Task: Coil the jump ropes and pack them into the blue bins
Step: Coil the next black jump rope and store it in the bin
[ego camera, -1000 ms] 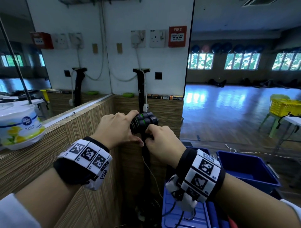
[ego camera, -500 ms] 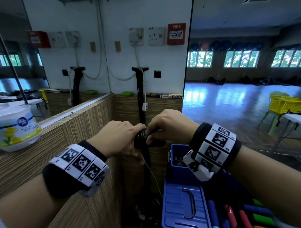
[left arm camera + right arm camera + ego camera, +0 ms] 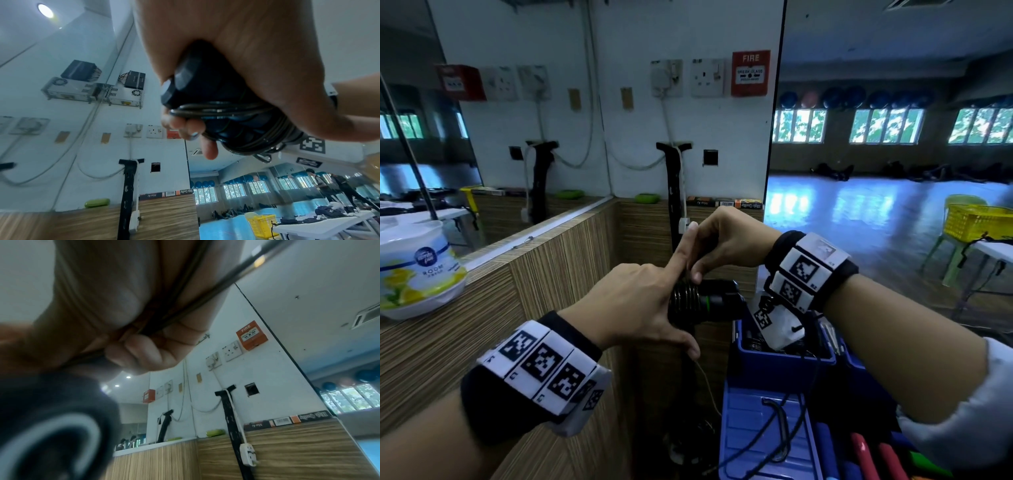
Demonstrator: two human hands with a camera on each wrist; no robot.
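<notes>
My left hand [image 3: 640,301] grips a black jump rope [image 3: 705,299], its two handles held together with thin dark cord wound round them in several turns [image 3: 226,110]. The left index finger points straight up beside my right hand [image 3: 722,240]. That hand hovers just above the bundle and pinches the cord [image 3: 164,318] between thumb and fingers. The bundle hangs over the left rim of an open blue bin [image 3: 784,363], which holds dark coiled ropes. The ends of the handles are hidden inside my left palm.
A wood-grain ledge [image 3: 517,274] runs along the left, with a white air-freshener tub [image 3: 417,270] on it. A blue lid with a handle [image 3: 763,438] lies below the bin, coloured handles [image 3: 866,455] beside it. A black post [image 3: 674,192] stands ahead; a yellow basket [image 3: 979,222] sits far right.
My right hand rose from beside the bundle to above it, drawing the cord up. My left index finger straightened upward. The wound cord and the blue bin now show below my hands.
</notes>
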